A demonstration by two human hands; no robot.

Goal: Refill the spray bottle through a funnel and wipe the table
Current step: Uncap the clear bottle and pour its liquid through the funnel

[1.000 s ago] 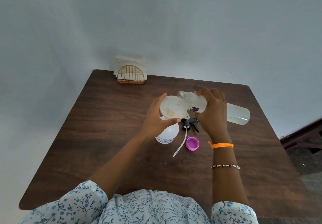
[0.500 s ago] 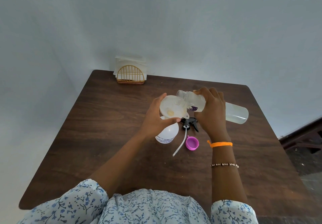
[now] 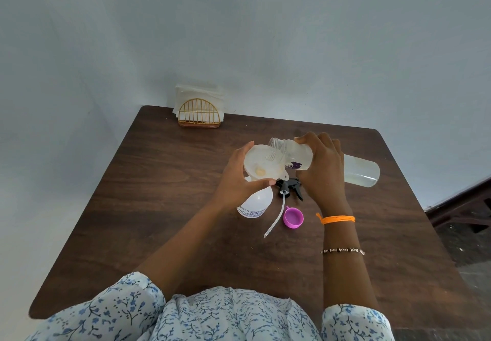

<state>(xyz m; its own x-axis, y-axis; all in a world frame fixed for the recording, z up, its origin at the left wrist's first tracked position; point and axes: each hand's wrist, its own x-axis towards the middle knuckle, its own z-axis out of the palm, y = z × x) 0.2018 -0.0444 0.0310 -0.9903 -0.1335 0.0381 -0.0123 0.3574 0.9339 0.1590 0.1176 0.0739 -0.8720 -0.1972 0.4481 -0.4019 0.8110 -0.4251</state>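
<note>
While pouring from the tilted refill bottle (image 3: pixel 313 158), gripped in right hand (image 3: pixel 325 170), into funnel (image 3: pixel 261 164) seated on spray bottle (image 3: pixel 256 202) mid-surface, steadied by left hand (image 3: pixel 239 181). Trigger head (image 3: pixel 288 189) and pink cap (image 3: pixel 293 217) off, lying near right. Refill probably midway; recapping, wiping left. Plenty bare surface (image 3: pixel 159 194) left and near; napkin holder (image 3: pixel 199 113) at far edge.

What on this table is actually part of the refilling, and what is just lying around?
In use:
- funnel, held by the left hand
- spray bottle under it
- refill bottle, tipped by the right hand

Lying about:
- trigger sprayer
- purple cap
- napkin holder
</note>
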